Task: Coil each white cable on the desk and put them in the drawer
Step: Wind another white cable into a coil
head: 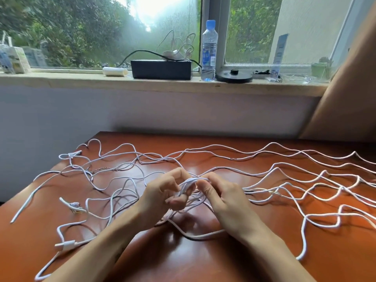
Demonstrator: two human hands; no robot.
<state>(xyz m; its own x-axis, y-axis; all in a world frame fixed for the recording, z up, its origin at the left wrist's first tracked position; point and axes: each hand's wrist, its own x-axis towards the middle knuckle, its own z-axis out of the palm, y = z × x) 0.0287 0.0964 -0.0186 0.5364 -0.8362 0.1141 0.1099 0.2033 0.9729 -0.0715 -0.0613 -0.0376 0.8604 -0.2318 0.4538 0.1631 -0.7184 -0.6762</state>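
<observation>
A small coil (187, 185) of white cable is held in the grip of the left hand (160, 192), whose fingers are curled through its loops. Its right end is pinched by the right hand (225, 202). The uncoiled tail is judged to trail near and right, closer to the right hand. The other white cables (284, 180) are sprawled left to right across the worktop (183, 261).

Daylight floods through the window (101, 27), blown white at its top. The glossy desk (264, 251) shows soft glare, the white cables (187, 184) drop thin shadows, and the sill (162, 83) bows toward the edges.
</observation>
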